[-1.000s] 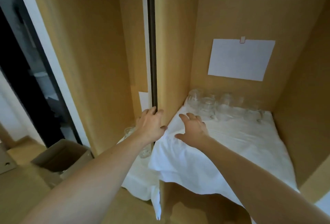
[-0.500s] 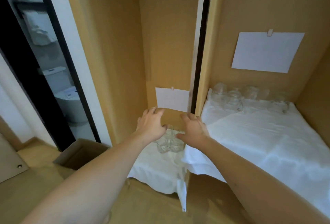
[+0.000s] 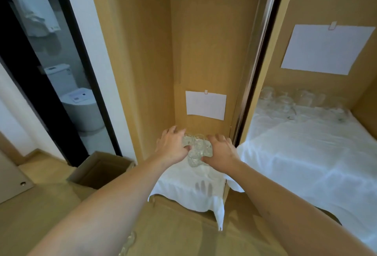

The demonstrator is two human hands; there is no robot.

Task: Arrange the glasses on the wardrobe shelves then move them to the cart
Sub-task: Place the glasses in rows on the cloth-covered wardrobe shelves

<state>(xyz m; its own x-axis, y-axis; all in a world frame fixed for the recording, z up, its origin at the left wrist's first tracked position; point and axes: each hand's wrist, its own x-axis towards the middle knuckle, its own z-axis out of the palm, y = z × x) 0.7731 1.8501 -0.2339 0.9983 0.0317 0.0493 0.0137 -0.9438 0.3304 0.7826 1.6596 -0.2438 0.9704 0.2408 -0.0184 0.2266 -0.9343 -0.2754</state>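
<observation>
A small cluster of clear glasses [image 3: 196,149] stands on the white cloth [image 3: 189,186] of the narrow left wardrobe shelf. My left hand [image 3: 172,146] lies against the cluster's left side and my right hand [image 3: 221,152] against its right side. Both have spread, lightly bent fingers, with the thumbs touching the front glass. A row of several more glasses [image 3: 295,102] stands at the back of the wide right shelf, also on a white cloth [image 3: 306,153]. No cart is in view.
A sliding-door edge [image 3: 255,61] divides the two compartments. White paper sheets [image 3: 206,105] are clipped to the back walls. An open cardboard box [image 3: 100,169] sits on the floor at left, beside a bathroom doorway with a toilet [image 3: 81,108]. Some clear glass [image 3: 127,242] shows at the bottom edge.
The view and both hands shifted left from the right shelf's cloth and the door edge to the left compartment, where the hands now flank the glass cluster.
</observation>
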